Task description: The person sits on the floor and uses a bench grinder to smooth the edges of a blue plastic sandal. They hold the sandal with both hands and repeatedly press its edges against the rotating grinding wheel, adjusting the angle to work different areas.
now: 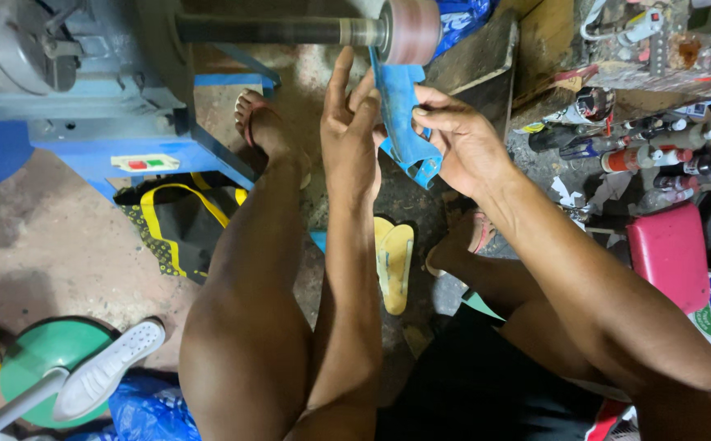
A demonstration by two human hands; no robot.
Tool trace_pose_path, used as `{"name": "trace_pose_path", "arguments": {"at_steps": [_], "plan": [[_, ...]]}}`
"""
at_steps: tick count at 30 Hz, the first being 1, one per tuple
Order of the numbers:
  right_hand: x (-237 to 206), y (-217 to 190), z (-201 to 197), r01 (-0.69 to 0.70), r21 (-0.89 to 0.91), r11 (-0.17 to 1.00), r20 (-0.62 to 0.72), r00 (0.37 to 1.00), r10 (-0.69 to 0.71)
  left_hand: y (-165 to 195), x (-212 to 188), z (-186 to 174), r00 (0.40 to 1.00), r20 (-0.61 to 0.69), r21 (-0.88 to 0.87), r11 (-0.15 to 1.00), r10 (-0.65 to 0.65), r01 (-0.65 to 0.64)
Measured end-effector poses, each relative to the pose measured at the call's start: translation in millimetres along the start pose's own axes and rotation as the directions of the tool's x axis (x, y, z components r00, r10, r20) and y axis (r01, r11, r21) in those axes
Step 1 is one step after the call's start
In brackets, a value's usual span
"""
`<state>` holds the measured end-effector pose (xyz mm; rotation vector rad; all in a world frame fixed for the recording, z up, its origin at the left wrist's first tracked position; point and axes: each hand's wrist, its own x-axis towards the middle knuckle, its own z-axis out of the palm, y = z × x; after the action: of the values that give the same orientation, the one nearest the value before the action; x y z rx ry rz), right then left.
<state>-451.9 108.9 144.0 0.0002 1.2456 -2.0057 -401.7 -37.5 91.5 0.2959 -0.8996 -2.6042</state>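
The blue strap piece (404,122), a curved strip of rubbery material, is held up against the pinkish sanding drum (411,29) at the end of a dark horizontal shaft (265,29). Its upper end touches the underside of the drum; its lower end hangs between the two hands. The right hand (461,139) has its grip closed on the strap, fingers curled over the middle and lower part. The left hand (351,131) lies flat against the strap's left edge, fingers stretched upward toward the drum, its grip open and pressing rather than clasping. The shaft runs from a blue machine frame (127,139) bearing a small red and green switch (144,162). Below the hands, on the floor, lies a yellow sole (394,261). A white shoe sole (110,367) rests near a green disc (41,355) at lower left. A pink stool (670,249) stands at right, beside a cluttered row of bottles (657,151).
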Motion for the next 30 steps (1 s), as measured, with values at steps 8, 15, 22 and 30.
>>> {"name": "trace_pose_path", "arguments": {"at_steps": [8, 15, 22, 30], "plan": [[-0.3, 10.0, -13.6, 0.048, -0.165, 0.985, -0.027, 0.998, -0.053, 8.3, -7.3, 0.0, 0.997, -0.062, 0.072, 0.996, -0.047, 0.052], [28.6, 4.9, -17.3, 0.046, -0.203, 0.978, -0.096, 0.993, -0.066, 3.9, -1.3, -2.6, 0.996, -0.086, 0.125, 0.991, -0.028, 0.039], [57.3, 6.0, -16.6, 0.033, -0.030, 0.999, -0.218, 0.975, -0.039, -1.3, 21.8, -2.5, 0.975, -0.208, 0.161, 0.986, 0.073, -0.040], [74.9, 5.0, -26.1, 0.086, 0.171, 0.982, -0.118, 0.991, -0.067, -0.3, 38.5, 15.2, 0.958, -0.272, -0.074, 0.994, -0.094, 0.076]]}}
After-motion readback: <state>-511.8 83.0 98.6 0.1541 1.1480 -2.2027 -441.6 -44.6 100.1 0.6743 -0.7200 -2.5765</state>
